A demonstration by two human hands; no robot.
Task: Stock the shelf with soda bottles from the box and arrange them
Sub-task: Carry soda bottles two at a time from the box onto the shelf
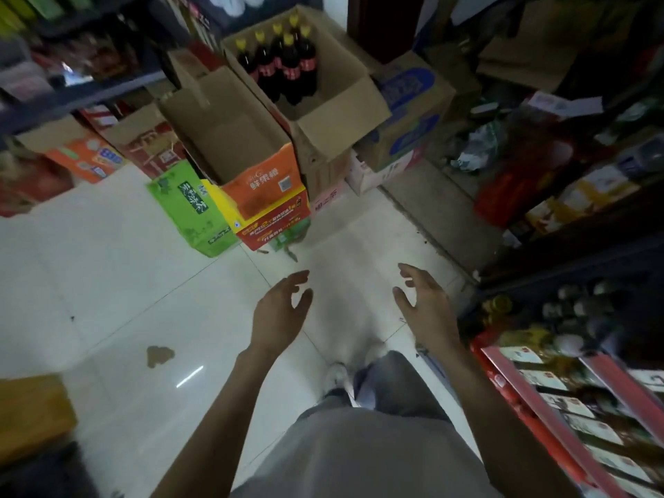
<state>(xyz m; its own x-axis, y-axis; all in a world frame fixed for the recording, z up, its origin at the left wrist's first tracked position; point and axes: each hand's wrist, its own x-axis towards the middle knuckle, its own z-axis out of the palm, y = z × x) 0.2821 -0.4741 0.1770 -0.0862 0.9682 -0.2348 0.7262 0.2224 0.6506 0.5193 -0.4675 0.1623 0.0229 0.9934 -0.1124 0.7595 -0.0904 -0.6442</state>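
Observation:
Several dark soda bottles (287,62) with yellow caps and red labels stand upright in an open brown cardboard box (334,116) at the far end of the aisle. My left hand (278,310) and my right hand (424,303) are both held out over the white tiled floor, well short of the box. Each hand has its fingers spread and holds nothing. The shelf (575,382) on my right has red price rails and holds cans and jars.
An empty orange-fronted carton (248,163) sits left of the bottle box, on red and green cartons (190,210). A blue-printed carton (409,113) stands to the right. Shelving lines both sides. A brown stain (160,355) marks the floor. A brown box (32,415) is at lower left.

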